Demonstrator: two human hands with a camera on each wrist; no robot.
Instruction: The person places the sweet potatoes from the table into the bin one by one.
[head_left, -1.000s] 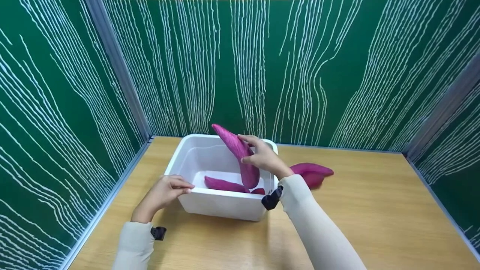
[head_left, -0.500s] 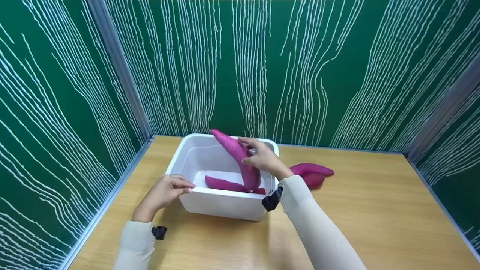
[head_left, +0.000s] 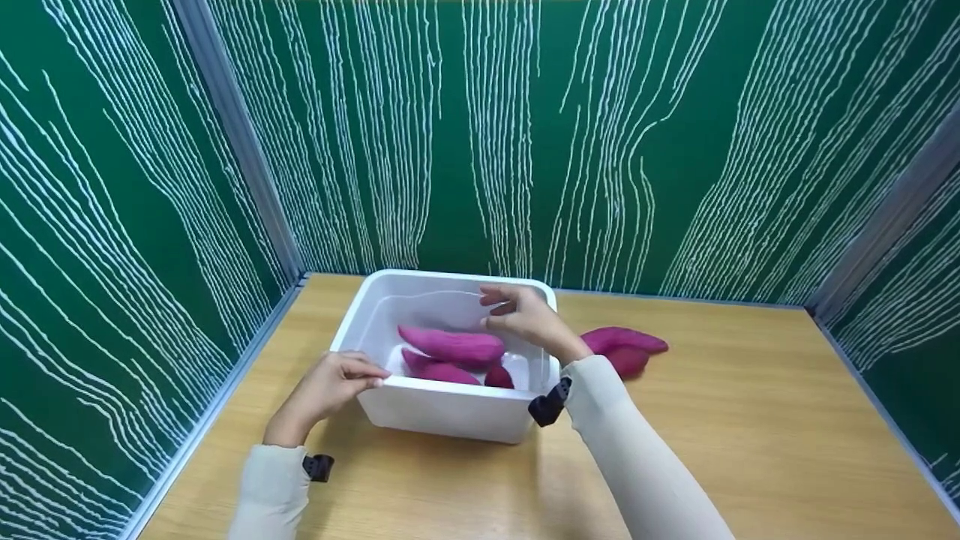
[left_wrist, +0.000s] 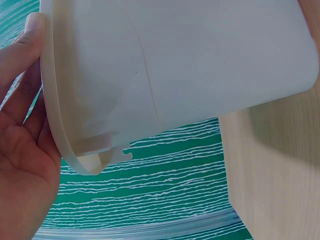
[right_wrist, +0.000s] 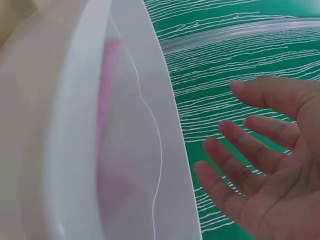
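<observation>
A white plastic bin [head_left: 442, 409] stands on the table. Purple-skinned sweet potatoes lie in it: one [head_left: 454, 345] across the middle, another [head_left: 442, 371] nearer the front wall, and a darker red one [head_left: 499, 376] at the front right, partly hidden by the rim. My left hand [head_left: 337, 382] holds the bin's front left rim between thumb and fingers; the left wrist view shows this hand [left_wrist: 25, 130] at the rim. Over the bin's right side hovers my right hand [head_left: 529, 315], fingers spread and holding nothing. The right wrist view shows the same hand [right_wrist: 270, 155] with fingers apart.
More sweet potatoes [head_left: 622, 341] lie on the wooden table [head_left: 750, 420] right of the bin, partly behind my right wrist. Green panels [head_left: 600, 150] with white wavy lines and grey metal posts [head_left: 240, 142] close in the back and sides.
My right hand has lowered and let go of the sweet potato, which has gone from tilted in the hand to lying in the bin. The left hand has stayed at the rim.
</observation>
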